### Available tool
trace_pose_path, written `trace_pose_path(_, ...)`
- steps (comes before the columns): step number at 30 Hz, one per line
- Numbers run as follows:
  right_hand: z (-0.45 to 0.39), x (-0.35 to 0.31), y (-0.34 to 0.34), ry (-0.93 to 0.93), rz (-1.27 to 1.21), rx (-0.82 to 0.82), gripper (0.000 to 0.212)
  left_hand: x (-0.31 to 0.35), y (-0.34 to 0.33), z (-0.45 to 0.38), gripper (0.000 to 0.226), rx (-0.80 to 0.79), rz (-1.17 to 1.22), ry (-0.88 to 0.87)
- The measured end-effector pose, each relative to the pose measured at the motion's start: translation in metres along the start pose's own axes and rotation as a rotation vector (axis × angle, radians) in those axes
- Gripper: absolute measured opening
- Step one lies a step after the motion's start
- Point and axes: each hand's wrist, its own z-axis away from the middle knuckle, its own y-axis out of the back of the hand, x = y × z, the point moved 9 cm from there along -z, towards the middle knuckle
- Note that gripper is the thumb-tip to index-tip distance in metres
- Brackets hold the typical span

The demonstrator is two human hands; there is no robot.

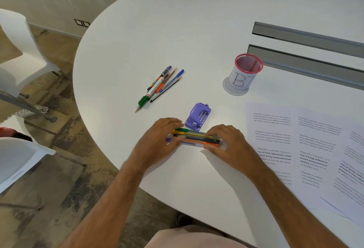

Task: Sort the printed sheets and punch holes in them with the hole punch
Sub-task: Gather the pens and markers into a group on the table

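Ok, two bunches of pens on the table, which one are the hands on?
The bundle of pens just in front of the purple hole punch, held between left hand and right hand. The other pile lies untouched, farther back.

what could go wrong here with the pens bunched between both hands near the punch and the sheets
1. The pens are only squeezed from their two ends between the left hand and right hand, so the bundle may buckle and scatter.
2. The purple hole punch lies right behind the bundle and could get knocked.
3. The right forearm lies over the edge of the printed sheets and may shift them.
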Motion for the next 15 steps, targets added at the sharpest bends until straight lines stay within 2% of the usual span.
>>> trace_pose_path(4, -0.002, -0.006, -0.007, 0.028, 0.033, -0.034, 0.031, 0.004, -0.009, 0.003, 0.046, -0.069, -0.009, -0.049)
trace_pose_path(10, -0.005, -0.011, -0.018, 0.039, 0.033, -0.049, 0.028, 0.003, -0.006, 0.01, 0.035, -0.054, -0.018, -0.096)
trace_pose_path(15, -0.009, -0.021, -0.027, 0.036, 0.027, -0.064, 0.027, -0.006, 0.003, 0.015, 0.035, -0.064, 0.008, -0.076)
